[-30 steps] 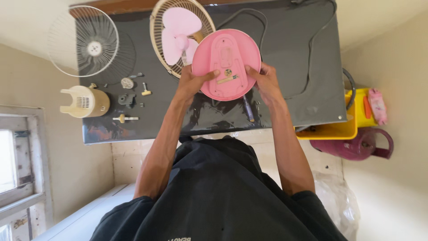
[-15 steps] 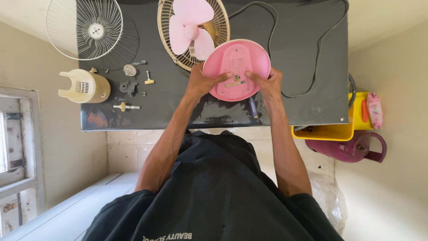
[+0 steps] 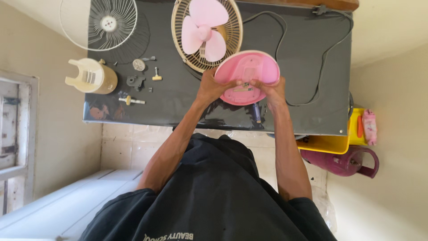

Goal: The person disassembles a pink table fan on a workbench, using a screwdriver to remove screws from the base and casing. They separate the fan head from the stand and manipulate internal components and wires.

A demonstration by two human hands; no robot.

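- Both hands grasp the round pink fan base (image 3: pixel 248 76) from opposite sides — the left hand (image 3: pixel 213 88) on its left rim, the right hand (image 3: pixel 270 90) on its right and lower edge, fingers curled over the underside plate.
- Compared with a second ago, the base has tipped: its underside then faced the camera almost flat, and now it stands tilted, the far rim raised, so it shows as a narrower oval held just above the table (image 3: pixel 294 40).
- The hands have crept inward too — their fingertips now nearly meet at the small fitting in the middle of the underside, which suggests the work has shifted from turning the base to handling that centre part.
- The pink-bladed fan head (image 3: pixel 207 32) in its cream rear guard lies just behind the base, partly overlapped by it; the grey power cord (image 3: pixel 312 67) loops to the right.
- Left of them lie the loose wire guard (image 3: pixel 109 23), the cream motor housing (image 3: pixel 91 76) and scattered small screws and knobs (image 3: pixel 141 71), unmoved.
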